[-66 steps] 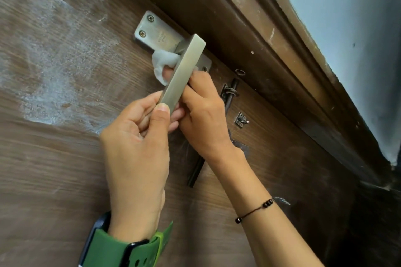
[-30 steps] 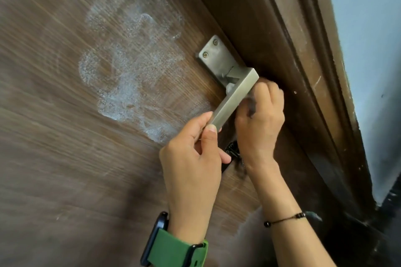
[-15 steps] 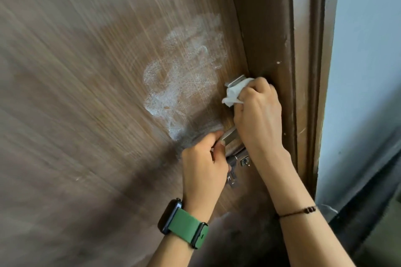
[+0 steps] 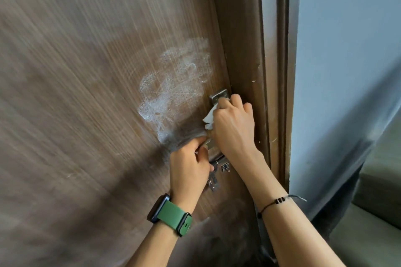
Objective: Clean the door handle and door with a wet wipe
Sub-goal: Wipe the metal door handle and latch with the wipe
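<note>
Left to right: brown wood-grain door (image 4: 76, 115) bearing a whitish smear (image 4: 173, 89); your left hand (image 4: 189, 162) grips the brushed-metal lever handle (image 4: 207, 142); your right hand (image 4: 234, 128) pinches the soft, limp white wet wipe (image 4: 208, 118) against the handle's plate (image 4: 219, 95). Keep it bunched.

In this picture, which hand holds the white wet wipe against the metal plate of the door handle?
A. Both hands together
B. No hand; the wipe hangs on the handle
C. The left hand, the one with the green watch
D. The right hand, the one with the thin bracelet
D: the right hand grips the wet wipe at the handle plate, while the left hand holds only the lever.
</note>
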The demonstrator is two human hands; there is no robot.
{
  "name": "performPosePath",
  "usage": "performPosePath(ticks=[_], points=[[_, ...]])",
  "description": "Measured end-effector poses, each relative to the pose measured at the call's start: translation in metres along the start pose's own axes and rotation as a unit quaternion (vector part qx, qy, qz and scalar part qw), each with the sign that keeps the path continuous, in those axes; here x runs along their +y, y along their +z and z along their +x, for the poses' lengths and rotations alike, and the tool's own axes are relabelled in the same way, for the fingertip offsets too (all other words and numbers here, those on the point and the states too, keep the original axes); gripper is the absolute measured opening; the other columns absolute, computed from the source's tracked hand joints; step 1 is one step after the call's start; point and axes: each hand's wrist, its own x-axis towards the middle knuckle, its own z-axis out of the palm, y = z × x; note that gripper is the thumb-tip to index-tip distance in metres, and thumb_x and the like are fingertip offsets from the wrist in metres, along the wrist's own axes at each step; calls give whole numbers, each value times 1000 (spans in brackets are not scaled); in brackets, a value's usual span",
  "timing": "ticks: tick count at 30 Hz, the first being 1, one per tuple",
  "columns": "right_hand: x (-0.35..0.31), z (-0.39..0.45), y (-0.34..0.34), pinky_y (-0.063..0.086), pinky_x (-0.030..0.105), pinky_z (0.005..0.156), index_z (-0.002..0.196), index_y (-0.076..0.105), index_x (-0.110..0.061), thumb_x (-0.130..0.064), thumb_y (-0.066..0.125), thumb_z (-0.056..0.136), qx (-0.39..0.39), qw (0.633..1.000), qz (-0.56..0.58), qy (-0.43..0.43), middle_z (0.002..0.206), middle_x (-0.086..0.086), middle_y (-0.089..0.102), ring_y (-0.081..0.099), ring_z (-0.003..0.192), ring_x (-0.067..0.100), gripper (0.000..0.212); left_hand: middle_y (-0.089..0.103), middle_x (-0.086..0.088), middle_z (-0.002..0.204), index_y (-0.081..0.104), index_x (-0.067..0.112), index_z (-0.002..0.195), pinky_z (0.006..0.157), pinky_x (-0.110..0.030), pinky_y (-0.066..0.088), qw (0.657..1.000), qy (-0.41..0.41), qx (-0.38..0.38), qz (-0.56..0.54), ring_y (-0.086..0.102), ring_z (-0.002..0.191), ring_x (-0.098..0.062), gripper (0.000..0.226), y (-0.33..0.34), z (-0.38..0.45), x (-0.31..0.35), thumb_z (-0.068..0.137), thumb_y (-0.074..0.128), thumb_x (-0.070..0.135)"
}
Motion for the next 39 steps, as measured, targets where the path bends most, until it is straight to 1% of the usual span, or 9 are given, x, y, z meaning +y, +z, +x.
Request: performPosePath(ticks=[5, 11, 16, 19, 22, 28, 32, 36, 39], points=[[-11, -16, 5, 32, 38, 73, 78, 64, -8, -10, 52, 80, -11, 998, 53, 19, 90, 6, 63, 48, 95, 29, 13, 53, 15, 39, 69, 19, 91, 44, -5, 43, 1000, 19, -6, 15, 58, 41, 5, 18, 0, -1, -6, 86, 54, 9], [0, -37, -7, 44, 37, 59, 68, 55, 4, 10, 59, 72, 243, 929, 231, 155, 84, 22, 60, 55, 73, 37, 8, 60, 9, 46, 65, 17, 107, 52, -23, 55, 1000, 1, 6, 2, 64, 45, -3, 24, 3, 0, -10, 88, 52, 12], [-5, 9, -5, 46, 42, 67, 82, 62, 5, 11, 53, 73, 198, 961, 177, 76, 95, 24, 62, 55, 81, 40, 14, 74, -14, 75, 65, 18, 110, 68, -37, 56, 999, 9, 10, 33, 70, 69, -23, 27, 0, 0, -5, 88, 51, 12], [-11, 11, 5, 44, 38, 63, 82, 65, 3, 12, 55, 70, 168, 974, 154, 5, 91, 22, 63, 52, 77, 39, 18, 70, -17, 93, 63, 16, 102, 69, -41, 53, 978, 30, -49, 199, 64, 88, -38, 23, -3, 11, 7, 84, 49, 12], [-5, 2, 10, 45, 38, 58, 79, 64, 4, 13, 58, 68, 141, 973, 176, 37, 86, 23, 60, 54, 76, 39, 15, 65, -20, 100, 59, 8, 96, 66, -39, 44, 936, 34, -128, 327, 61, 94, -42, 17, 5, 27, 23, 81, 52, 11], [23, -2, 11, 48, 43, 60, 84, 62, 6, 11, 53, 77, 72, 982, 157, 76, 86, 24, 64, 59, 77, 40, 12, 66, -13, 103, 50, 13, 98, 62, -33, 37, 939, 44, -220, 259, 62, 92, -38, 15, 28, 52, 30, 83, 49, 15], [31, -10, 13, 47, 39, 60, 83, 62, 4, 4, 54, 84, 55, 982, 164, 77, 81, 21, 66, 60, 71, 36, 8, 70, -7, 92, 58, 22, 87, 60, -31, 38, 964, 24, -108, 241, 65, 85, -34, 12, 46, 49, 17, 82, 48, 26], [30, -10, 16, 45, 33, 61, 89, 62, 1, -5, 54, 88, 71, 974, 195, 86, 82, 17, 66, 60, 70, 31, 10, 73, -5, 83, 61, 23, 82, 58, -30, 40, 978, -15, -5, 210, 67, 79, -30, 36, 67, 39, 6, 92, 32, 42], [29, -13, 21, 49, 37, 64, 94, 62, 1, -4, 52, 87, 66, 969, 218, 95, 86, 17, 66, 61, 73, 31, 13, 72, -5, 66, 64, 22, 75, 50, -26, 42, 981, 14, 40, 188, 67, 59, -25, 36, 75, 35, -1, 87, 37, 42]])
